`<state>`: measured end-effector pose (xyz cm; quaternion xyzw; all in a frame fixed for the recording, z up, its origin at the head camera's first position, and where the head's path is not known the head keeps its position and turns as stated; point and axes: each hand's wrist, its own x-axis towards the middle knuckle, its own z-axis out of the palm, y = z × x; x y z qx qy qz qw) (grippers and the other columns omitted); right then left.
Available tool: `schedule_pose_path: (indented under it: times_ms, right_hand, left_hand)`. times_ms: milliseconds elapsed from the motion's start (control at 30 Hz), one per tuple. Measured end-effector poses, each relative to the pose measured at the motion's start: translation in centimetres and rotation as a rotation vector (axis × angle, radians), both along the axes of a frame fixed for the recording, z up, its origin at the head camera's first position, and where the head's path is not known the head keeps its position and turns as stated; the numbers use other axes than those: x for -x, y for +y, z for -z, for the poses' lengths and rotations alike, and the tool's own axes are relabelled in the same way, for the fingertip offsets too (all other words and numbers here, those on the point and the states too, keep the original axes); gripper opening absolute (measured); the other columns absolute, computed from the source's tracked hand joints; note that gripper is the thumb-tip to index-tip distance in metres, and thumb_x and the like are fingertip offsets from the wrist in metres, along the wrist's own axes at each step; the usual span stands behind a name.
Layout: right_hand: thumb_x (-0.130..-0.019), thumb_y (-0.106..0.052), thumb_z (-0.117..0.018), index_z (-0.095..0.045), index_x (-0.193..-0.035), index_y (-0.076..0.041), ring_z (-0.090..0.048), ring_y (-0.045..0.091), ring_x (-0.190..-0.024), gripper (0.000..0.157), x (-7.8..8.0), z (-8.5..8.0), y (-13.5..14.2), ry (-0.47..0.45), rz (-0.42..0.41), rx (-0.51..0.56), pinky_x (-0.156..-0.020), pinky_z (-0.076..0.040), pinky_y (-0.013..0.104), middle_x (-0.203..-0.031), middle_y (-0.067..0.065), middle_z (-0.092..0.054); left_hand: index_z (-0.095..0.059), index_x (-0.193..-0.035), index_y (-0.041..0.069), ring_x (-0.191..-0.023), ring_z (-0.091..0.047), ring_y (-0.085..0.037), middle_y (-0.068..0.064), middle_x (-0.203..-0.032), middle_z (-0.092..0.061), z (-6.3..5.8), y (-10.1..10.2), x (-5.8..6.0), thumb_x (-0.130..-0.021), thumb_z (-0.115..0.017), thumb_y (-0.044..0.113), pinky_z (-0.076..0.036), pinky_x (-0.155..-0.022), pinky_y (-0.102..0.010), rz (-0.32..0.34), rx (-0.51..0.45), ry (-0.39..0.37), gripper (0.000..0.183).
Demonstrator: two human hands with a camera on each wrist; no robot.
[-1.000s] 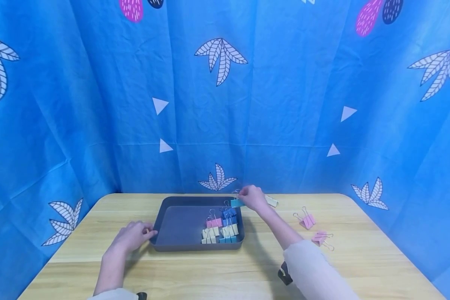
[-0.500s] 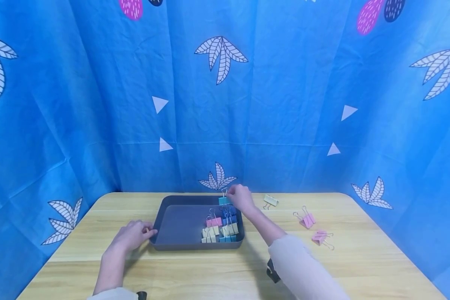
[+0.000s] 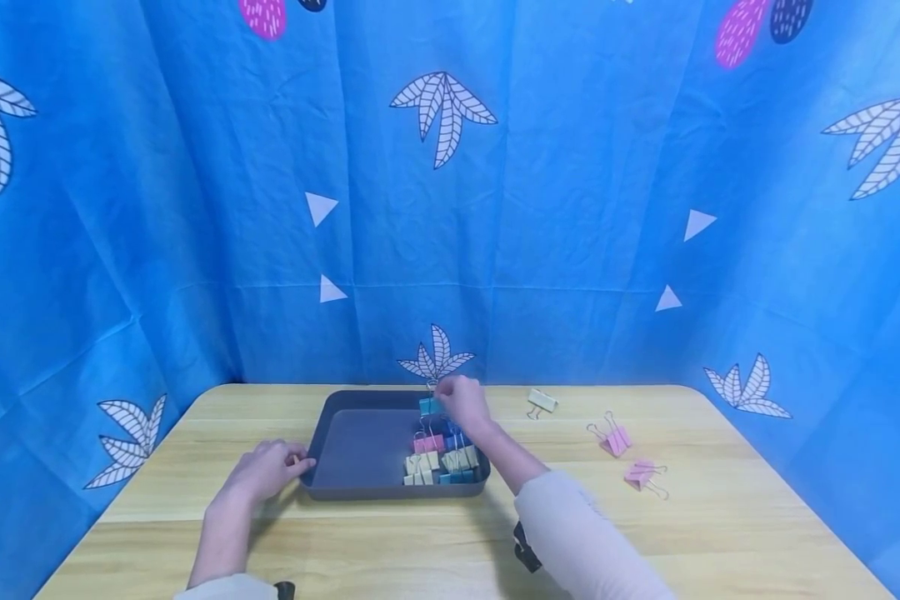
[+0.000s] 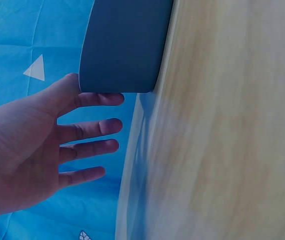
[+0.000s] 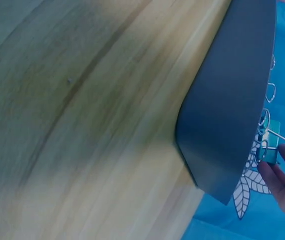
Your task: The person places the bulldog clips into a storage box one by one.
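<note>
A dark grey tray (image 3: 393,492) lies on the table, with pink, pale yellow, blue and teal binder clips standing in its right part. My right hand (image 3: 462,402) pinches a teal binder clip (image 3: 429,407) over the tray's far right part. In the right wrist view the same clip (image 5: 269,142) sits between thumb and fingers, just past the tray wall (image 5: 227,100). My left hand (image 3: 264,468) holds the tray's left rim near the front corner. The left wrist view shows the thumb at the rim, the index finger along the wall and the other fingers stretched out.
On the table (image 3: 390,550), right of the tray, lie a pale yellow binder clip (image 3: 543,400) and two pink clips, one farther back (image 3: 617,442) and one nearer (image 3: 640,476). A blue patterned curtain (image 3: 450,250) hangs behind the table and along both sides.
My right hand has carried the teal clip leftward over the tray, uncovering the pale yellow clip on the table. My left hand and the tray have stayed put.
</note>
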<state>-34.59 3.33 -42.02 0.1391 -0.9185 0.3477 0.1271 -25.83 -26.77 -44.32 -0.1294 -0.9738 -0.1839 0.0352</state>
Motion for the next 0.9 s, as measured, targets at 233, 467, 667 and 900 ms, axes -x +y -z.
schedule_pose_path:
  times_ms: [233,467,667,900]
  right_hand:
    - [-0.082,0.0,-0.065,-0.071,-0.086,-0.004,-0.061,0.016,-0.067,0.008,-0.2,0.4,-0.4,-0.056,-0.056,-0.022,-0.059,-0.05,0.025,-0.084,0.008,-0.068]
    - [-0.082,-0.005,-0.066,-0.071,-0.084,-0.008,-0.06,0.015,-0.072,0.007,-0.1,0.8,-0.7,-0.09,-0.057,-0.168,-0.063,-0.049,0.025,-0.085,0.004,-0.068]
    - [-0.083,-0.005,-0.065,-0.072,-0.084,-0.008,-0.061,0.016,-0.073,0.007,0.2,1.3,-0.9,-0.122,-0.044,-0.22,-0.064,-0.05,0.027,-0.085,0.004,-0.068]
    - [-0.084,-0.011,-0.066,-0.072,-0.082,-0.006,-0.058,0.012,-0.061,0.008,0.7,2.0,-0.9,-0.171,-0.014,-0.194,-0.058,-0.049,0.025,-0.075,0.003,-0.066]
  left_hand:
    - [-0.068,-0.1,0.004,-0.079,-0.055,-0.023,0.0,-0.081,-0.06,0.0,0.0,-0.1,-0.088,-0.061,0.026,-0.044,-0.069,-0.045,-0.009,0.002,-0.006,0.026]
    - [-0.068,-0.101,0.003,-0.078,-0.056,-0.022,-0.001,-0.081,-0.061,0.1,0.0,0.0,-0.088,-0.061,0.026,-0.045,-0.068,-0.044,-0.004,-0.007,-0.002,0.027]
    - [-0.068,-0.101,0.004,-0.076,-0.055,-0.019,0.0,-0.081,-0.061,0.1,-0.1,0.0,-0.088,-0.061,0.026,-0.045,-0.066,-0.042,-0.015,-0.014,-0.009,0.026]
    - [-0.068,-0.099,0.006,-0.078,-0.056,-0.021,0.0,-0.082,-0.061,0.1,0.0,0.0,-0.088,-0.061,0.026,-0.045,-0.069,-0.044,-0.019,-0.01,-0.003,0.024]
